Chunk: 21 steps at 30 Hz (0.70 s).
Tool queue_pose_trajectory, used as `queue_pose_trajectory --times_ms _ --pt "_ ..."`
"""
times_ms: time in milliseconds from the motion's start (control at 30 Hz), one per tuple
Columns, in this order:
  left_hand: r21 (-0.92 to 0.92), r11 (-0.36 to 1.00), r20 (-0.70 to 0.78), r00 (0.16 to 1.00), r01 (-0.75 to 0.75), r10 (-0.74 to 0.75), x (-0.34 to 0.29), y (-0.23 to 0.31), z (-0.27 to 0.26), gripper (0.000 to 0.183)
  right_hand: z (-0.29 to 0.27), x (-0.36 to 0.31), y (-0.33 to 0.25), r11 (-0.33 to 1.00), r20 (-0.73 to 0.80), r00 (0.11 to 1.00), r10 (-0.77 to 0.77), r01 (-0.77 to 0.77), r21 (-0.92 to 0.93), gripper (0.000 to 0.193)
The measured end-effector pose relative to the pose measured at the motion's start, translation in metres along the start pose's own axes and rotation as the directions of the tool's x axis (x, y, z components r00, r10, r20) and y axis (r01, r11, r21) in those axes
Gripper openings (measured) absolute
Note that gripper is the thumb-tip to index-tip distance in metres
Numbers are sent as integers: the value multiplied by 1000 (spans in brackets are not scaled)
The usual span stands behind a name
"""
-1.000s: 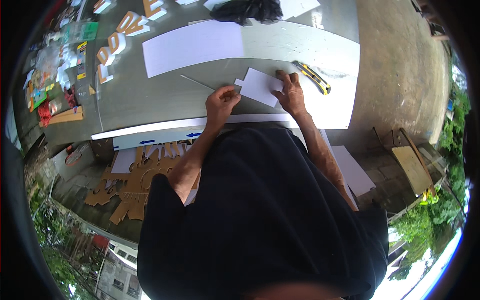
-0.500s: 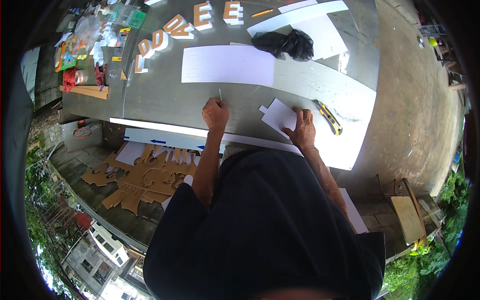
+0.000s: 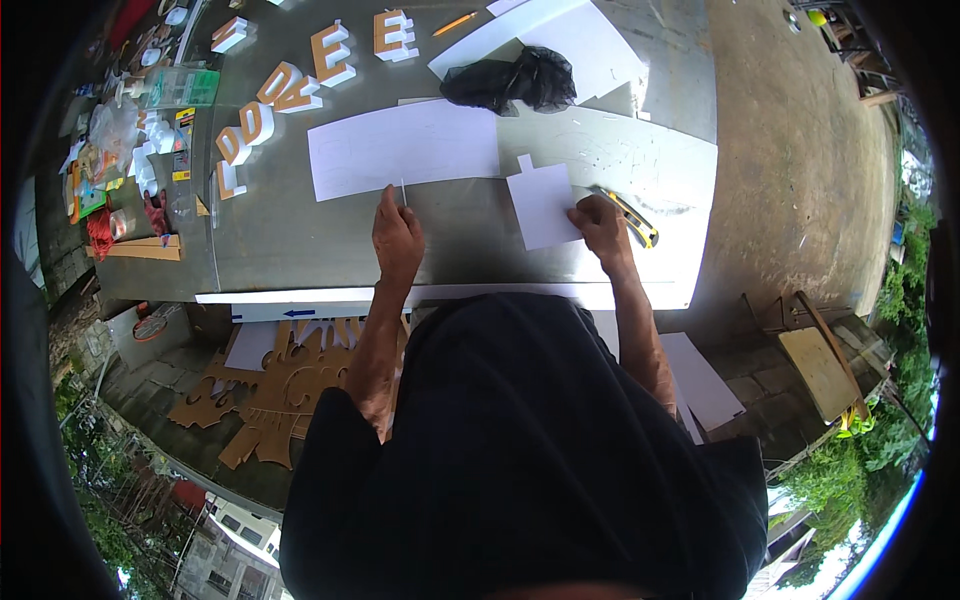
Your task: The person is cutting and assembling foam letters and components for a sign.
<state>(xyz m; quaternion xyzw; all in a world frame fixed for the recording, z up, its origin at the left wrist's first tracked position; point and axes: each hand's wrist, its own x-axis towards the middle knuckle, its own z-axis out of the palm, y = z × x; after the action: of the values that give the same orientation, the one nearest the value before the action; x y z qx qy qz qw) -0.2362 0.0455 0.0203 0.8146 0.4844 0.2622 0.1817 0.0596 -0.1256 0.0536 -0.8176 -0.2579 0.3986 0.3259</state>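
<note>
Rotated since a moment ago, the tabbed white sheet (image 3: 545, 208) is held just left of the yellow-black utility cutter (image 3: 643, 232), its edge pinched by the curled fingers of the right hand (image 3: 608, 234). A thin white strip (image 3: 403, 189) is gripped between nearly closed thumb and forefinger of the left hand (image 3: 399, 242).

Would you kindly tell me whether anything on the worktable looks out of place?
The crumpled black material stands out: it lies bunched partly across otherwise smooth white sheets, beyond the tabbed white card. I see no spill.
</note>
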Motion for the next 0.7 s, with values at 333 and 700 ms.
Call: queue_pose_trajectory --times_ms 333,700 --pt "-43 966 27 966 -257 258 210 51 55 25 -20 44 -30 990 -133 982 132 -123 75 25" --pt "-8 941 152 930 -338 336 364 50 175 26 -39 55 -23 992 -248 963 -107 86 -96 20"
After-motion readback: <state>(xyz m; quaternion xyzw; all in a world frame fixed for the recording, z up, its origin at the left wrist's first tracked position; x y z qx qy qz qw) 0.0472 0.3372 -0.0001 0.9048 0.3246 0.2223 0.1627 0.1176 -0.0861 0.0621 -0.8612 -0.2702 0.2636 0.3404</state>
